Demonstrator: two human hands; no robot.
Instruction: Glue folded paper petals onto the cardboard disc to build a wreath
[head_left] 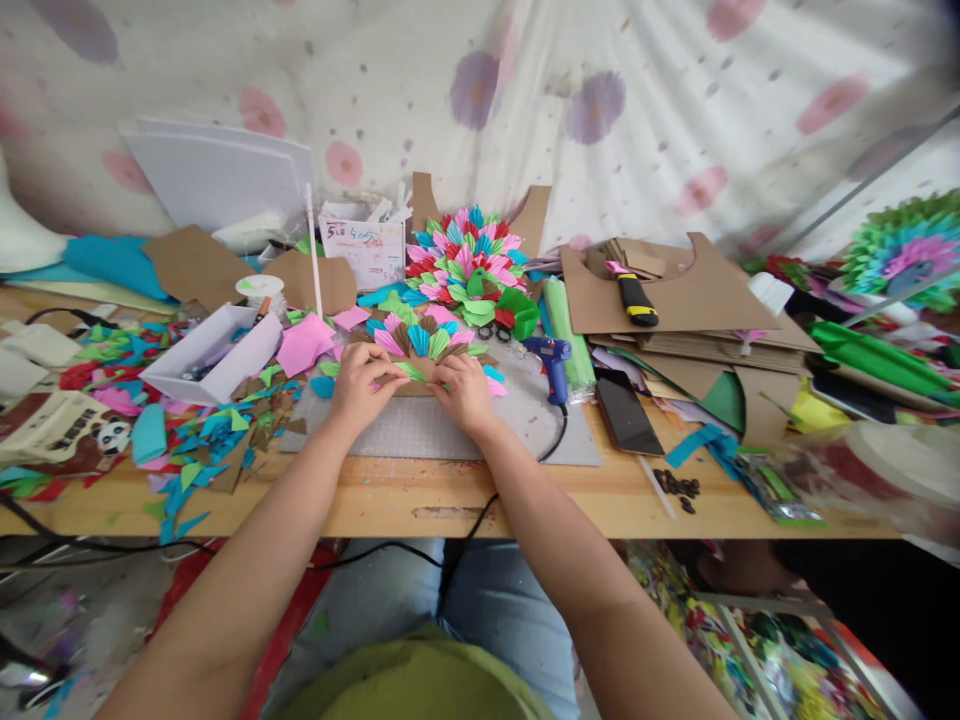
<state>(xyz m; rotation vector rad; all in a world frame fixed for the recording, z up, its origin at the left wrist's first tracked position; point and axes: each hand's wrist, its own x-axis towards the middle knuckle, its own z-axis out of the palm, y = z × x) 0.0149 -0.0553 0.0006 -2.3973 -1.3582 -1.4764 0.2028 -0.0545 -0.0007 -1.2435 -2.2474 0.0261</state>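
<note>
Odds and ends around a crowded workbench, with a spotted curtain (540, 60) behind.
White boards (221, 175) lean at the back left; beside them stands a white carton (364, 255) with handwritten numbers; a panda-printed bag (67, 430) lies at the left; to the right, a dark phone (628, 412) lies near small black pieces (679, 487) and a pale stick (656, 487).

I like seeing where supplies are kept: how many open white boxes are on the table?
2: the plain box on the left, among paper scraps, and the scribbled box at the back. More may be hidden.
</note>
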